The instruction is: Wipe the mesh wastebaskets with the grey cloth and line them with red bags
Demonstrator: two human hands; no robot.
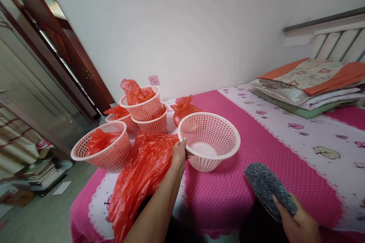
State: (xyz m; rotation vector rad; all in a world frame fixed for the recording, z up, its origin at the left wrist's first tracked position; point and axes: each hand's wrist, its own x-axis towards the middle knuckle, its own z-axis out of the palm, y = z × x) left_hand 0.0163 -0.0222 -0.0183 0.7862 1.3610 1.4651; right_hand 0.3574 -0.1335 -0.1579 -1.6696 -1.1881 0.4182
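Left hand [180,150]: clamped on the left rim of the pale pink basket [211,131], thumb over the edge, other fingers hard to make out. A steadying hold, by the look of it!
Right hand [302,220]: over to this side, closed round the near end of a grey slipper [268,188], thumb pressed along its flank.
Hands: well apart, both loaded.
Basket: centre stage on the bed [216,197], mouth up and tipped into view, bare base showing. Best kept steady with light downward pressure on the rim; a hard one-sided pull likely to tilt it.
Slipper: right of the basket and nearer the camera, not touching it. Probably soft and bendy, so best held firmly without crushing, wrist loose.
Red plastic: a loose heap, the red bag [142,159], just left of the basket, partly behind the forearm. Worth keeping clear of the wrist to avoid dragging it along.
Behind: a knotted bag [185,108] just past the back rim. No shoving backwards!
Left flank: a front basket [116,155] with red plastic inside, near the bed's edge, and stacked baskets [142,108] beyond. Easy with that elbow.
Far right: folded bedding [322,78], well apart.
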